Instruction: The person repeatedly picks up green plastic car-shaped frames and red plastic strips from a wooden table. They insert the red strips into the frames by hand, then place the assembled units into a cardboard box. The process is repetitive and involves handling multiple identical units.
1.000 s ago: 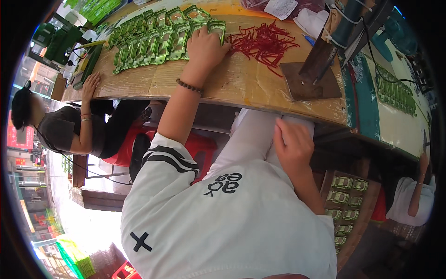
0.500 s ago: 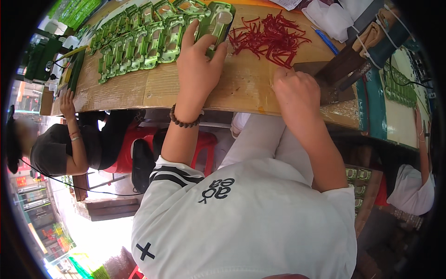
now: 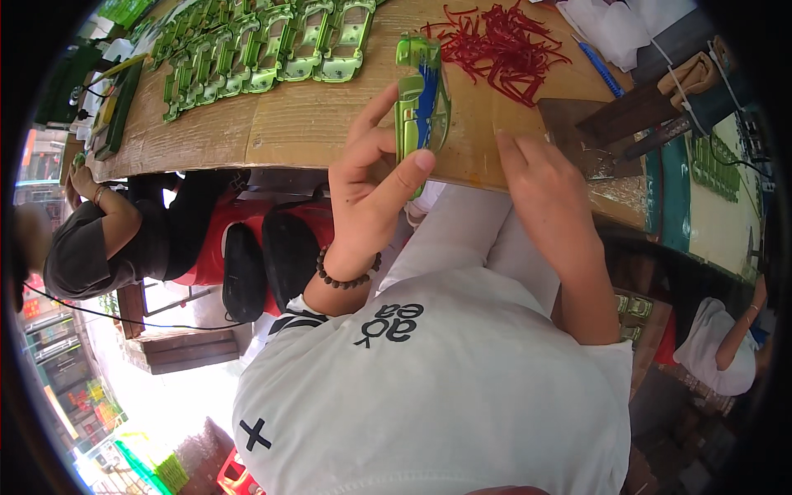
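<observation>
My left hand [image 3: 363,190] grips a green plastic toy car body [image 3: 409,111] by its lower end. The car body stands tipped on its side above the table's near edge, with a blue patch and clear window areas showing. To its right, my right hand [image 3: 549,194] is closed, thumb and fingers together over the table edge. Whatever its fingertips pinch, if anything, is hidden. Thin red plastic strips [image 3: 503,49] lie in a loose pile beyond both hands. Similar green car bodies [image 3: 264,54] lie in rows at the far left.
Cardboard covers the table [image 3: 305,115]. Right of my right hand stands a dark wood and metal fixture [image 3: 619,124]. A blue pen-like tool [image 3: 601,70] and white plastic bags [image 3: 610,29] lie behind it. One person [image 3: 103,227] sits at left, another [image 3: 722,346] at right.
My left hand has taken the car body from the end of the rows, brought it nearer and turned it sideways. My right hand has drawn slightly back from the red strips.
</observation>
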The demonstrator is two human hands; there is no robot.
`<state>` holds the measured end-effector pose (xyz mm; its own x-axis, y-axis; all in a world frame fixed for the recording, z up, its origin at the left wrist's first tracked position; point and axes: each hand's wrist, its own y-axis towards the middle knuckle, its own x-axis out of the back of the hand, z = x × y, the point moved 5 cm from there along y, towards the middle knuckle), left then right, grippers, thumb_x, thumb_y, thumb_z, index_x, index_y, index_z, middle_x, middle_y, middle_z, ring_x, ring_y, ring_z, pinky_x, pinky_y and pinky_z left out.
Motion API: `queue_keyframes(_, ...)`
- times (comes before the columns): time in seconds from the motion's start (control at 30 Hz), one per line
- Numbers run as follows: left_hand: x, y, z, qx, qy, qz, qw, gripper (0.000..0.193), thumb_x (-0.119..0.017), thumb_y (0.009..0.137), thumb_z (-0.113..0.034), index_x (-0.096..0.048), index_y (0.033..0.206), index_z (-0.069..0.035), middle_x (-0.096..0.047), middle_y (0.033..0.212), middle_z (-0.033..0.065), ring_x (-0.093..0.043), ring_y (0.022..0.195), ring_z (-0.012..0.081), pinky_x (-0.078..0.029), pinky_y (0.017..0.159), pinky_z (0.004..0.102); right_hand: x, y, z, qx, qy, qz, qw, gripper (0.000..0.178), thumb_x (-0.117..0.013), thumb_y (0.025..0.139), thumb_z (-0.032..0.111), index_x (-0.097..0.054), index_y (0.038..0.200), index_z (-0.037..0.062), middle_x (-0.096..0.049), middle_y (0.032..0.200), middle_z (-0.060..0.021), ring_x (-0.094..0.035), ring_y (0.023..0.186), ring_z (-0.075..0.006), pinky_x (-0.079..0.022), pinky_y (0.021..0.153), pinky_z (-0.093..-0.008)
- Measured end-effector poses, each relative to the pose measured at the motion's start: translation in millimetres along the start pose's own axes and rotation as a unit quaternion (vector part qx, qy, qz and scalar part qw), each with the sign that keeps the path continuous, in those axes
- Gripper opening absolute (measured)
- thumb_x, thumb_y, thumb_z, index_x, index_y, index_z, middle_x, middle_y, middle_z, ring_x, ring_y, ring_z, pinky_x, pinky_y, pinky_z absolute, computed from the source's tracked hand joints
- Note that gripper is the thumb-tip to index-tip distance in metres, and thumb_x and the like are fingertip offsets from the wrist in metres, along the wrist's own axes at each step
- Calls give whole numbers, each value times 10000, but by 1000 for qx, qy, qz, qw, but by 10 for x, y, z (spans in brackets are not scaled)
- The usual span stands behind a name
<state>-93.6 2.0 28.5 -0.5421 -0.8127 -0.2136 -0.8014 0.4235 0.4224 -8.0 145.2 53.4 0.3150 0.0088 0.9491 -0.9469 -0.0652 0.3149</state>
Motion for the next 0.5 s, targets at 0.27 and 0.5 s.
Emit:
queue_keyframes(0.27, 45, -114, 46, 37, -9, -18, 999, 78, -647, 773, -43, -619, 825, 8, -485, 1210, 192, -295, 1287, 286, -283, 975, 373, -72, -384, -19, 77, 83, -130, 985, 298, -613, 681, 52, -615, 973, -13, -599, 901, -131, -602, 894, -278, -512, 800, -366)
queue_keyframes(0.5, -140, -202, 83, 87, -98, 31, 991, 79, -648, 771, -36, -619, 838, -8, -381, 1325, 208, -338, 1263, 264, -288, 976, 363, -13, -630, -236, 38, 296, -285, 911, 221, -663, 699, -47, -622, 913, -12, -625, 837, -135, -629, 778, -233, -523, 757, -376)
